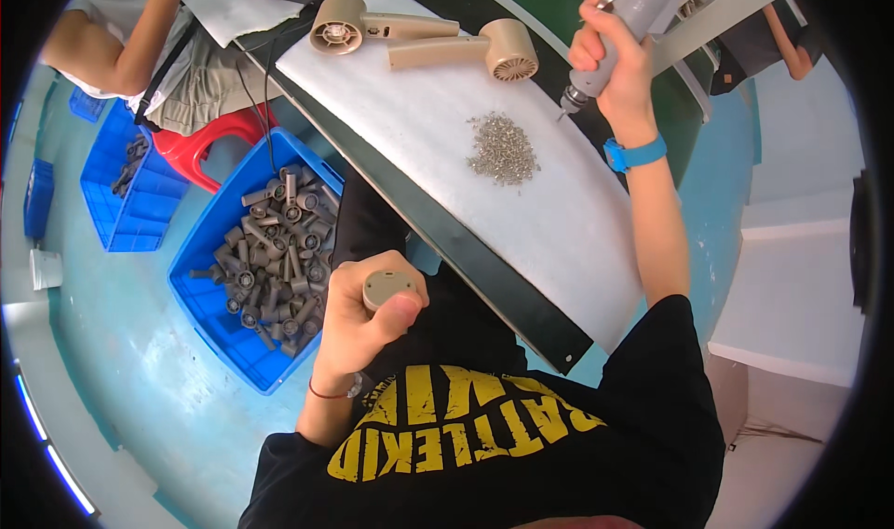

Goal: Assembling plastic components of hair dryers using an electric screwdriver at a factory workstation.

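My left hand (352, 329) is wrapped round a beige handheld fan handle (384, 289), its round end facing up with a small slot and screw holes. The rest of that piece is hidden by the hand. Raised over the far right of the table, my right hand (622, 68) grips a grey electric screwdriver (644, 6), its bit pointing down and left. Below the bit and to its left, a heap of small silvery screws (503, 149) lies on a white foam sheet (549, 240). Two beige handheld fans (340, 24) (510, 50) rest at the sheet's far end.
Left of the table, a blue bin (209, 310) holds many grey-brown fan parts (279, 250). Another blue bin (135, 203) and a red stool (200, 147) stand beyond it. A person (121, 45) sits at the far left; another person's arm (790, 49) shows at the far right.
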Demonstrator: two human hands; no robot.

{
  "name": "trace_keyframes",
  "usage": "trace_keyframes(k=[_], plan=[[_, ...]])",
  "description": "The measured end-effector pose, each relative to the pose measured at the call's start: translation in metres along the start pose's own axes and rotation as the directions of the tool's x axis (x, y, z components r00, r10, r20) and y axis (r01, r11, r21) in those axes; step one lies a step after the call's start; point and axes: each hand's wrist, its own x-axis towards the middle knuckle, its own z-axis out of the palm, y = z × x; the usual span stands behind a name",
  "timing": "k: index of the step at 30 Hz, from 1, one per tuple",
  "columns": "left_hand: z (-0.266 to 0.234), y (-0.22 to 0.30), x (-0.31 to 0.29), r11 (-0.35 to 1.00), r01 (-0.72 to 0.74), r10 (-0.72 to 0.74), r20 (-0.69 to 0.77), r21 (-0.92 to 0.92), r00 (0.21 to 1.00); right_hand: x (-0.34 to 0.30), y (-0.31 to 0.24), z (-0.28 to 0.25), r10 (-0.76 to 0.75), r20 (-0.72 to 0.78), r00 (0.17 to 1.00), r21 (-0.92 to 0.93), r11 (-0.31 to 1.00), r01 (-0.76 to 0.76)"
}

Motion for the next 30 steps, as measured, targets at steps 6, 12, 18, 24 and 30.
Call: trace_keyframes(k=[6,12,18,24,30], plan=[[0.027,0.016,0.015,0.997,0.007,0.002,-0.121,0.078,0.993,-0.010,-0.020,0.002,-0.035,0.131,0.991,0.199,0.980,0.009],[0.027,0.019,0.016,0.995,0.089,-0.082,-0.124,0.053,0.989,-0.003,-0.002,0.000,-0.108,0.042,0.993,-0.112,0.987,0.112],[0.015,0.008,0.017,0.994,0.039,-0.044,-0.050,-0.104,0.998,-0.002,0.004,-0.007,-0.052,0.000,0.999,-0.023,0.998,0.052],[0.020,0.022,0.020,0.998,0.064,-0.060,-0.157,0.018,0.986,-0.010,-0.035,0.020,-0.070,0.105,0.992,0.191,0.980,0.049],[0.035,0.048,0.048,0.999,-0.044,0.049,-0.171,0.032,0.984,-0.033,-0.082,0.061,-0.262,0.347,0.901,0.483,0.873,0.068]])
